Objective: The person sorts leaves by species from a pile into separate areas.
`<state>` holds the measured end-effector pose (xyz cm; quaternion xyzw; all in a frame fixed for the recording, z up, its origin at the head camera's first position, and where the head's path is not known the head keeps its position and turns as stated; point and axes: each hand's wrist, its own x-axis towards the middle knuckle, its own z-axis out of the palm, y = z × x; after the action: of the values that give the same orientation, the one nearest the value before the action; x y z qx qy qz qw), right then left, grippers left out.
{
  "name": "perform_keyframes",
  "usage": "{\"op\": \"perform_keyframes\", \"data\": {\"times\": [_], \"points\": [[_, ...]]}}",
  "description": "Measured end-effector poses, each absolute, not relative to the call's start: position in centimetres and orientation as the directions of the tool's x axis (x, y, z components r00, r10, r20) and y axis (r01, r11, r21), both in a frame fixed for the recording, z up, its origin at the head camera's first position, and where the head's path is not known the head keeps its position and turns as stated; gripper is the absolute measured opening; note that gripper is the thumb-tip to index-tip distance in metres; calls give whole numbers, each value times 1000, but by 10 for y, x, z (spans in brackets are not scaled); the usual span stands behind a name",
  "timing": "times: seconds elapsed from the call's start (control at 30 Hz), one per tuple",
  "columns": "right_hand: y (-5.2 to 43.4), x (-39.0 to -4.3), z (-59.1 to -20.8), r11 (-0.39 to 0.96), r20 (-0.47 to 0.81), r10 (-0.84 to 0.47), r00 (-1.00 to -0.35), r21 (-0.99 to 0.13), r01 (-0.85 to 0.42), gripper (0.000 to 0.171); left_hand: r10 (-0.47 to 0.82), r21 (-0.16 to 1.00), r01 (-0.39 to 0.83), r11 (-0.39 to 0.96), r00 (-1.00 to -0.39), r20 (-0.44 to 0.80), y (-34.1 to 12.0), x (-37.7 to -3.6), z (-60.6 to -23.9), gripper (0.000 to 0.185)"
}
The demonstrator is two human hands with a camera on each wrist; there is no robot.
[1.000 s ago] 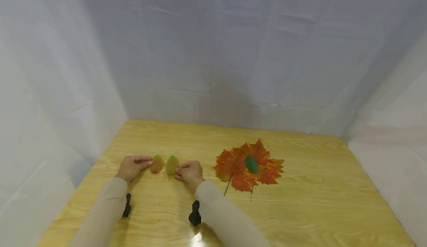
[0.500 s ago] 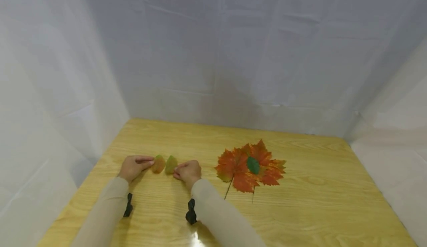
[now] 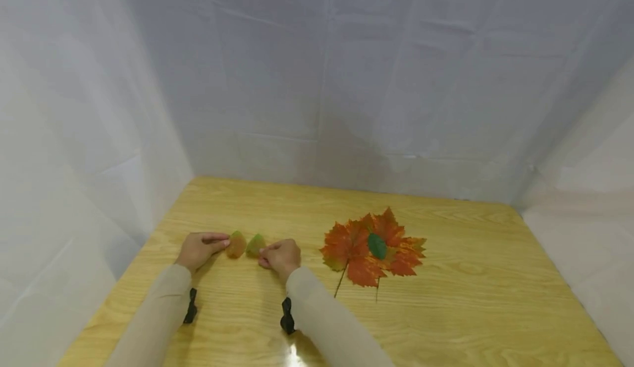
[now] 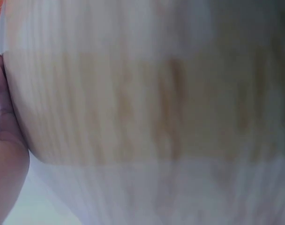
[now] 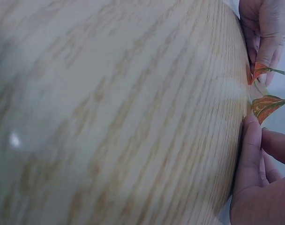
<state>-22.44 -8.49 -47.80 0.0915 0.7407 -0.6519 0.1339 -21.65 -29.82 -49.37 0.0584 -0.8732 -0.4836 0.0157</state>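
In the head view my left hand (image 3: pixel 199 250) pinches a small orange-brown leaf (image 3: pixel 236 245) with a green tip, between thumb and fingers. Just to its right, a small green-brown leaf (image 3: pixel 255 245) is pinched at its right edge by my right hand (image 3: pixel 282 257). A narrow gap separates the two leaves, which are close to the tabletop. From the right wrist, the leaf at my right fingertips (image 5: pixel 249 123) looks curved and raised off the wood. The left wrist view catches only part of the left hand (image 4: pixel 6 126) at its edge.
Right of the hands, several large red-orange maple leaves (image 3: pixel 364 268) lie overlapped on the wooden table (image 3: pixel 470 301), their thin stems pointing forward. A dark green oval leaf (image 3: pixel 377 246) rests on them. White cloth (image 3: pixel 346 81) surrounds the table at the back and sides.
The leaf in my right hand has tilted and looks shorter than before, while that hand has shifted only slightly. My left hand keeps its hold almost unmoved.
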Motion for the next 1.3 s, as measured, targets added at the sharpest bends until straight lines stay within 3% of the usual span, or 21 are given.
{"op": "perform_keyframes", "data": {"times": [0.83,1.07,1.3], "points": [[-86,-219,-484,262,-175,-50,-983,-952,157,4,-123,839,-98,535,-992,-37,-296,-216,-492,38],[-81,-216,-483,229,-172,-57,-983,-961,155,4,-113,836,-92,541,-993,-36,-295,-218,-495,40],[-60,-218,-476,167,-155,-156,-975,-978,128,10,-111,820,-64,569,-994,-1,-299,-217,-496,40]]}}
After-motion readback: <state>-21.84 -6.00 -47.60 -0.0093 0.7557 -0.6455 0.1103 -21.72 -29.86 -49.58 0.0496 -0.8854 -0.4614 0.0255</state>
